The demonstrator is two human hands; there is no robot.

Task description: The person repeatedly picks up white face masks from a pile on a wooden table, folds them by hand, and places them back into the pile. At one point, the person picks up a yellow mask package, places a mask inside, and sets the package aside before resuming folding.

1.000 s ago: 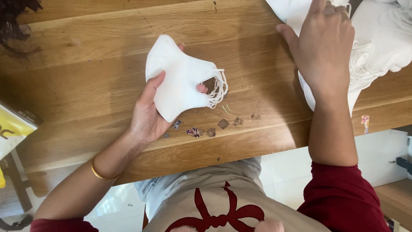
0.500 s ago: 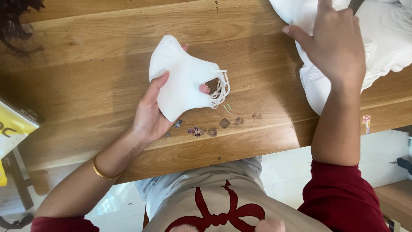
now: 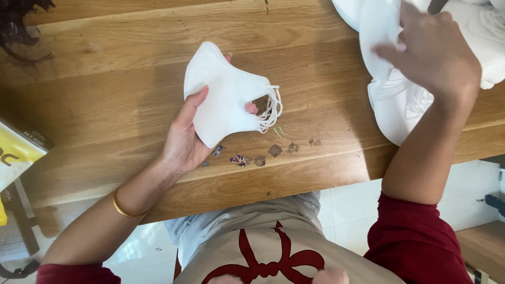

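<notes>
Soft matt white cloth masks [image 3: 226,100]. Smooth, grained, lightly glossy wood table [image 3: 105,94] beneath. Shiny gold metal bangle [image 3: 125,209] near the table's edge.

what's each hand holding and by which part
Left hand holds a stack of white masks by its folded edge; right hand grips another mask from the pile.

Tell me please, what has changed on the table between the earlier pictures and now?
The right hand, which lay flat on the pile of white masks, has closed its fingers on one mask and lifted it a little; the hand is blurred by motion. The left hand holds the folded white mask stack as before, in nearly the same place. The small scraps on the wooden table have not moved.
</notes>
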